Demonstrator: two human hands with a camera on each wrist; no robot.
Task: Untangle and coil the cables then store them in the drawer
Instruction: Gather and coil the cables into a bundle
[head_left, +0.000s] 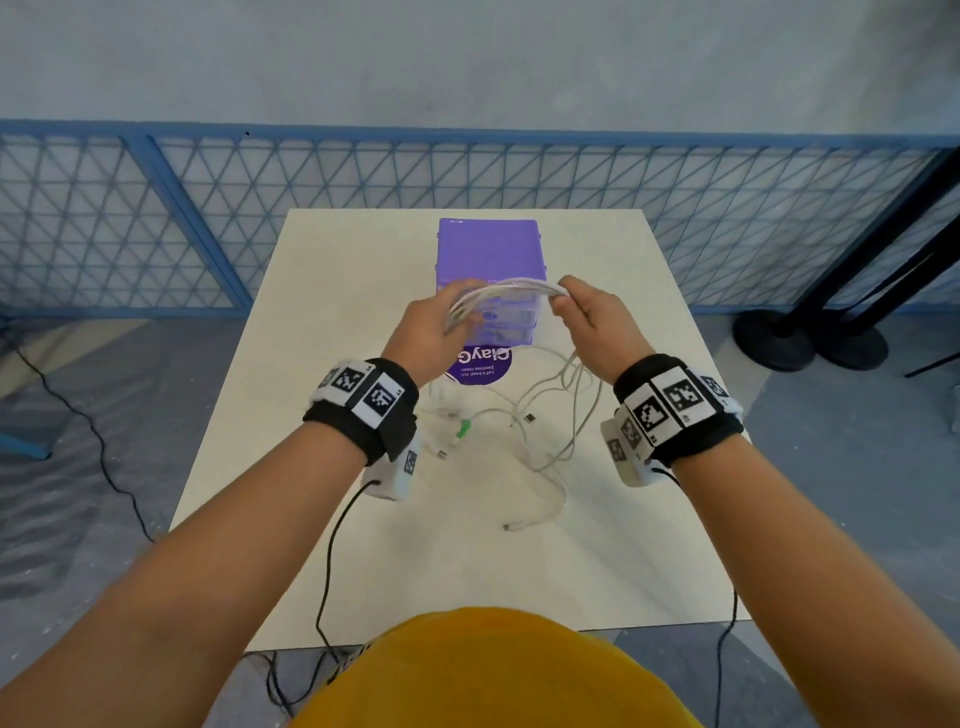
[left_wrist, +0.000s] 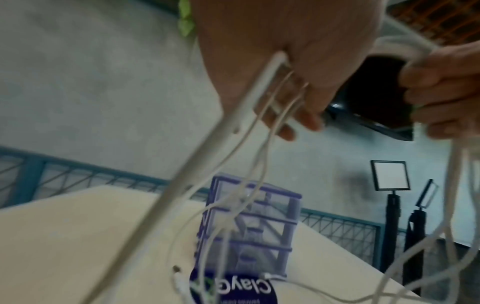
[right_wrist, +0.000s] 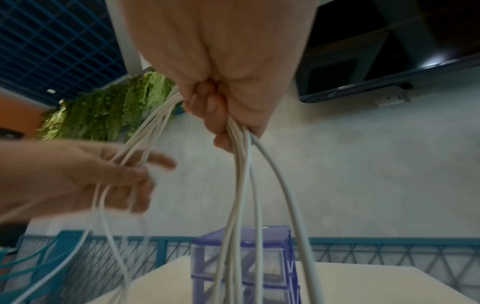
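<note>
A bundle of white cables (head_left: 506, 289) stretches between both raised hands above the table. My left hand (head_left: 441, 325) has its fingers curled round several strands (left_wrist: 272, 98). My right hand (head_left: 582, 312) grips the other end in a fist (right_wrist: 223, 115), and the strands hang down from it (right_wrist: 246, 205). More tangled white cable (head_left: 540, 431) with plug ends lies on the table below, one part green (head_left: 461, 430). The purple drawer unit (head_left: 488, 249) stands behind the hands, its drawers closed (left_wrist: 249, 226).
The cream table (head_left: 311, 415) has a round purple sticker (head_left: 480, 364) in front of the drawer unit. A blue mesh fence (head_left: 156, 218) runs behind the table. Black stands (head_left: 810, 338) are on the floor at right. Black wrist-camera leads (head_left: 332, 561) hang over the table's near edge.
</note>
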